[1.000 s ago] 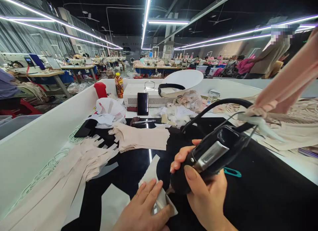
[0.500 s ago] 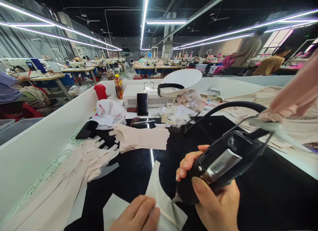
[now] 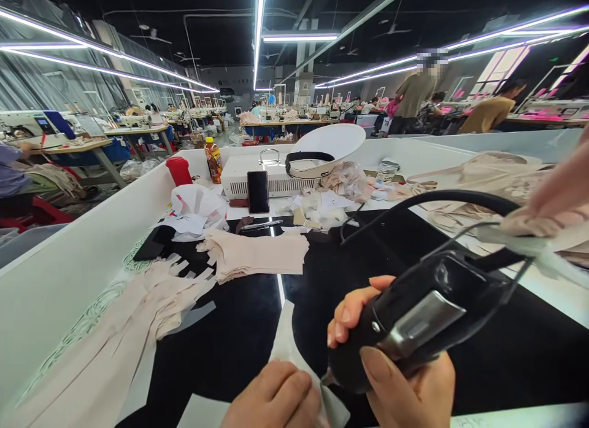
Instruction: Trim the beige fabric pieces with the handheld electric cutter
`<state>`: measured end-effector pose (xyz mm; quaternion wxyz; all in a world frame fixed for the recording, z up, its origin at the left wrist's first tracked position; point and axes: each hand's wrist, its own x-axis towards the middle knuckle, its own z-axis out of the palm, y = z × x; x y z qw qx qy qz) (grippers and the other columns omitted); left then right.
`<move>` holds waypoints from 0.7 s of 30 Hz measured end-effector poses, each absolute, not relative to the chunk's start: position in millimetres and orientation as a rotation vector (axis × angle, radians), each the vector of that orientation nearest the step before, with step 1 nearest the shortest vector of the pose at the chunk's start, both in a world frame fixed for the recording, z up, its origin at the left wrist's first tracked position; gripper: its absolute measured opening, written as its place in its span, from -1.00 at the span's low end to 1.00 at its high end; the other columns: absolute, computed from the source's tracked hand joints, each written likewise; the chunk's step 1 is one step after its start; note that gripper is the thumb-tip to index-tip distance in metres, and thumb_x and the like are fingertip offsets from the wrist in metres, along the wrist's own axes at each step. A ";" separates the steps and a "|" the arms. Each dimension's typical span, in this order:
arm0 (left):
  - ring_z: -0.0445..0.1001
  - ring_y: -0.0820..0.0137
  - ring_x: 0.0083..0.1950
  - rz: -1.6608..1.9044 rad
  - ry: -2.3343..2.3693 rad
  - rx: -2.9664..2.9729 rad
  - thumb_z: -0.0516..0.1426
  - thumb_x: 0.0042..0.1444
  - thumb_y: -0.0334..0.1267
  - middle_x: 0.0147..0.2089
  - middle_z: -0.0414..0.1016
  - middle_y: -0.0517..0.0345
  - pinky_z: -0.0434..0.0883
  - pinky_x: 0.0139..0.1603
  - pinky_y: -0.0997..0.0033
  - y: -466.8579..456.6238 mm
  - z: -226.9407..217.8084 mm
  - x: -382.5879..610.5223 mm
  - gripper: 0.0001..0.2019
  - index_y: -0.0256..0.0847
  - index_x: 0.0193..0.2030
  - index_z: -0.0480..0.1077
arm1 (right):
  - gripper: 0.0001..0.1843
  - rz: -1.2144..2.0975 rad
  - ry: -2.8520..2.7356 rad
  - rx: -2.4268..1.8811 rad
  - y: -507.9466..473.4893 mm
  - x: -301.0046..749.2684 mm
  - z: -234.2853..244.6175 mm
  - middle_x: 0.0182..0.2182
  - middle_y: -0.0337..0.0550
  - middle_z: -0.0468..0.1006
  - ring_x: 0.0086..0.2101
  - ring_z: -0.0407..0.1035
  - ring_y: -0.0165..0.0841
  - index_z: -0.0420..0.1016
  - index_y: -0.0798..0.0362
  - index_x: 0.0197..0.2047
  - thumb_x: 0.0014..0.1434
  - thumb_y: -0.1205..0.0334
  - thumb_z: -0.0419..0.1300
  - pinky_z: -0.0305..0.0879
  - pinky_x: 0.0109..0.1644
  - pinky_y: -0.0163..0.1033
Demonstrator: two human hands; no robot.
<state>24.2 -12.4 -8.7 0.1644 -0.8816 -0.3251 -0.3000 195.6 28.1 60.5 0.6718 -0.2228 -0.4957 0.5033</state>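
Note:
My right hand (image 3: 409, 379) is wrapped around a black corded hand tool (image 3: 414, 323), thumb along its near side and fingers over the far side. The tool's small metal tip points down-left and touches, or nearly touches, a pale fabric piece (image 3: 284, 336) on the black tabletop (image 3: 243, 330). My left hand (image 3: 276, 397) lies over that piece with bent, closed fingers, gripping it just left of the tip; the fingertips are partly hidden. Another pale flat piece (image 3: 202, 411) lies beside my left hand.
Beige fabric stacks lie ahead (image 3: 257, 254) and along the left (image 3: 105, 336). At the back stand a white vented box (image 3: 234, 177), a phone (image 3: 258, 191) and a bottle (image 3: 213, 159). A black cable (image 3: 442, 194) arches from the tool. Someone's blurred arm (image 3: 564, 182) enters at right.
My left hand has shifted right along the fabric, closer to the tool's tip. The tool and my right hand appear slightly lower and further right. The camera view has turned a little.

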 end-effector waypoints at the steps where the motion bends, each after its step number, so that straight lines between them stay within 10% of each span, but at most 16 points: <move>1: 0.61 0.36 -0.15 -0.855 -0.932 -2.481 -0.06 0.55 -0.38 -0.12 0.62 0.13 0.61 -0.04 0.45 -11.9 -12.3 23.5 -0.67 -0.27 -0.05 0.54 | -0.54 1.131 -1.106 -0.511 27.4 195.0 60.2 -0.27 -0.15 0.57 -0.37 0.46 -0.30 0.37 -0.15 0.21 0.33 0.14 0.41 0.46 -0.32 -0.16; 21: 0.65 0.29 0.02 -0.797 -1.033 -2.452 -0.06 0.57 -0.22 0.01 0.64 0.07 0.66 0.00 0.38 -17.2 -16.0 19.0 -0.67 -0.13 0.04 0.55 | -0.58 1.082 -1.102 -0.512 37.4 194.1 69.4 -0.30 -0.20 0.54 -0.39 0.49 -0.33 0.42 -0.16 0.14 0.30 0.12 0.44 0.54 -0.34 -0.20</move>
